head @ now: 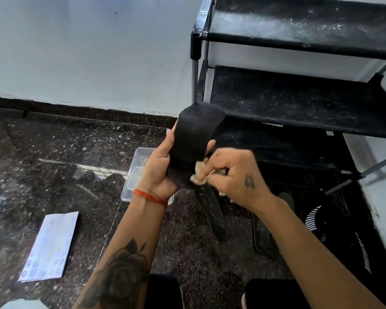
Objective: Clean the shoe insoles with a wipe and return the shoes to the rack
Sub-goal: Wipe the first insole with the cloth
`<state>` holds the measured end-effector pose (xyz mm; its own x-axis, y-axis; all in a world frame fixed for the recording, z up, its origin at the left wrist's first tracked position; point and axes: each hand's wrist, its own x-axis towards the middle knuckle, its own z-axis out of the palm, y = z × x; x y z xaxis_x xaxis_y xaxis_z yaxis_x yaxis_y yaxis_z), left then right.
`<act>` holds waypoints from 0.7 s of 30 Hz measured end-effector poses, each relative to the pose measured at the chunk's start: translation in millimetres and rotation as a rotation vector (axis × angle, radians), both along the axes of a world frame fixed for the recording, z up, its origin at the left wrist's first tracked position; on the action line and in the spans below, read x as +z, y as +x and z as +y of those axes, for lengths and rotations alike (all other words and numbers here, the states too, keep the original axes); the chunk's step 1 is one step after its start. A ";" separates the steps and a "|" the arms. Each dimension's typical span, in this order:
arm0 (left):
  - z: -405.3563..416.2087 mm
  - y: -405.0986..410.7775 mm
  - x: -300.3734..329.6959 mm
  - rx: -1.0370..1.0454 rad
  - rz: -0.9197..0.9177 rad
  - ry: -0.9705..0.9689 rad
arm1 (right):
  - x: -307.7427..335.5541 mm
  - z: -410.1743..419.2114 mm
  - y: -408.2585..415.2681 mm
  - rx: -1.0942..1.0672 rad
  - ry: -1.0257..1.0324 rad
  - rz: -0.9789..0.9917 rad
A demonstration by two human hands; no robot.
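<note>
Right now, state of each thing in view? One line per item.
black insole: held up, gripped by left hand
wipe: crumpled, pinched by right hand, pressed on the insole
two insoles: flat on floor
shoe rack: dusty, visible shelves bare
clear container: on floor, lid state unclear
wipes pack: flat on floor

Nothing here can really be read. The black shoe [334, 237] on the floor by the rack shows a few white letters beside its stripes, too small to make out, and the pale packet [49, 246] bears only blurred blue marks
</note>
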<state>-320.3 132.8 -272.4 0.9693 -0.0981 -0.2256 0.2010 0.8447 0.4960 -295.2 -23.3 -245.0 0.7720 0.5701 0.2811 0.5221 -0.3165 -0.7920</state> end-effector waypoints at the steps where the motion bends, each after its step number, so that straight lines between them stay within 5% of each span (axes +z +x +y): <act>1: -0.5 -0.4 1.5 -0.009 0.001 -0.006 | 1.0 0.0 0.5 -0.102 0.086 0.012; 5: -4.2 0.2 3.2 0.023 0.019 0.030 | -0.8 15.1 -8.4 -0.220 0.176 -0.104; 10: -5.3 -3.6 4.8 0.006 -0.019 -0.038 | -12.2 31.4 -27.4 -0.057 0.002 -0.269; 16: -1.5 -2.2 2.9 0.032 -0.014 -0.003 | -12.5 15.3 -9.9 -0.227 -0.161 -0.274; 21: -4.9 -1.1 4.1 0.043 -0.023 -0.015 | -6.4 21.8 -15.1 -0.297 0.103 -0.147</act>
<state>-321.4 128.0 -268.4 0.9776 -0.0591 -0.2019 0.1527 0.8596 0.4877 -310.3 -1.4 -251.4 0.8470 0.2891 0.4461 0.5299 -0.3944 -0.7507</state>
